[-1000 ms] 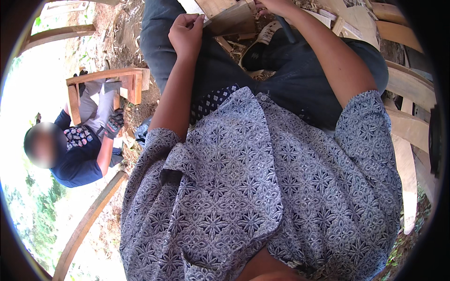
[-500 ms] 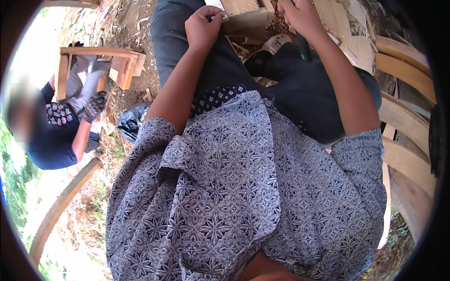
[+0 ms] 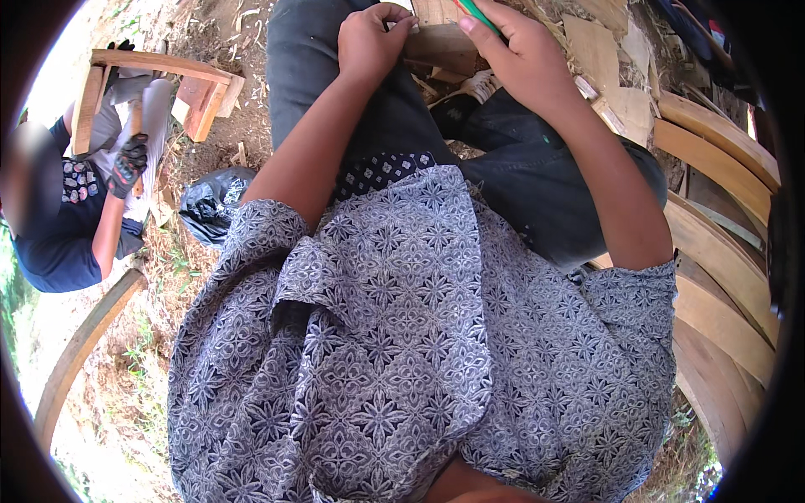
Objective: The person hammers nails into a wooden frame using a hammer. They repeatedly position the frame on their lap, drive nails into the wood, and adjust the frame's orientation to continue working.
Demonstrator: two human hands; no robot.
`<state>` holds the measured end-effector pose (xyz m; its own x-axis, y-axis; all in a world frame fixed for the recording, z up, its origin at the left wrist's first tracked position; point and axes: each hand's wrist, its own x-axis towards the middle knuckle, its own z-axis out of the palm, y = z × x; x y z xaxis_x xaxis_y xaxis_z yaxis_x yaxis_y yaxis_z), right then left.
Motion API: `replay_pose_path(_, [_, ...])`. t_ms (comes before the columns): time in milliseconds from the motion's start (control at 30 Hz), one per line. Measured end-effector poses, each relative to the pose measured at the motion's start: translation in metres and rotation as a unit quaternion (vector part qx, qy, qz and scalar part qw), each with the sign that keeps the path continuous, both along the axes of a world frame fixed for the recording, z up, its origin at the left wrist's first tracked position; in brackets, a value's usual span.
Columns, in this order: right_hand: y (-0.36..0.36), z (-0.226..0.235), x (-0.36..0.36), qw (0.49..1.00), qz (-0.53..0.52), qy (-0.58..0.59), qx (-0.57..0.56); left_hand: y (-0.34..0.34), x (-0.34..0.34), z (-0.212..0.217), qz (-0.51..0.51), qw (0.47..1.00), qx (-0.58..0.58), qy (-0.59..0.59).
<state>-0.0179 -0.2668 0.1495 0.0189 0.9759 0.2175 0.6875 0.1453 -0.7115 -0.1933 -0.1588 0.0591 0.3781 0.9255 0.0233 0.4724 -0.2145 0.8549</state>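
At the top edge, my left hand point(image 3: 371, 42) is closed, its thumb and fingertips pinched together beside a wooden block point(image 3: 443, 52). Whatever is between those fingertips is too small to make out; a bit of something white shows just behind them. My right hand point(image 3: 524, 59) grips a green handle point(image 3: 480, 15) that slants over the block's right side. The frame's top edge cuts off the rest of that tool, so its kind is hidden.
Curved wooden pieces point(image 3: 713, 151) are stacked at my right, and flat boards point(image 3: 594, 54) lie nearer. Leftward, a gloved person point(image 3: 63, 243) holds a tool beside a wooden frame point(image 3: 159, 63). A black plastic bag point(image 3: 210, 205) and a curved beam point(image 3: 88, 352) lie between us.
My right hand has moved left and down over the block, and the handle now points up instead of down. The left hand has barely shifted. The other person's gloved hand has moved left.
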Motion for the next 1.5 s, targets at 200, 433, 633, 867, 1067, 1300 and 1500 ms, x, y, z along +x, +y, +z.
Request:
replay_pose_path(200, [-0.007,0.005,0.008,0.987,-0.015,-0.036,-0.157,-0.004,0.005,-0.003,0.019,0.998,0.05,-0.031])
replay_pose_path(433, [-0.007,0.0,0.006,0.989,-0.017,-0.042,-0.139,-0.003,0.007,-0.005,0.006,0.999,0.048,-0.01])
replay_pose_path(633, [-0.003,0.007,0.0,0.999,-0.011,-0.024,-0.021,-0.003,0.006,-0.007,0.012,0.999,0.05,-0.015])
replay_pose_path(867, [-0.014,-0.005,0.001,0.997,-0.022,0.022,-0.077,-0.003,0.006,-0.005,-0.011,0.997,0.081,-0.01])
replay_pose_path(1067, [-0.005,-0.006,0.012,0.967,0.009,-0.063,-0.245,-0.004,0.0,-0.02,-0.001,0.997,0.067,0.041])
replay_pose_path(1300, [-0.01,-0.014,0.015,0.993,-0.007,-0.043,-0.11,-0.003,-0.002,-0.024,0.036,0.994,0.073,-0.077])
replay_pose_path(1500, [-0.014,0.002,0.004,0.995,-0.027,-0.027,-0.088,-0.002,-0.001,-0.015,-0.007,0.998,0.011,-0.068])
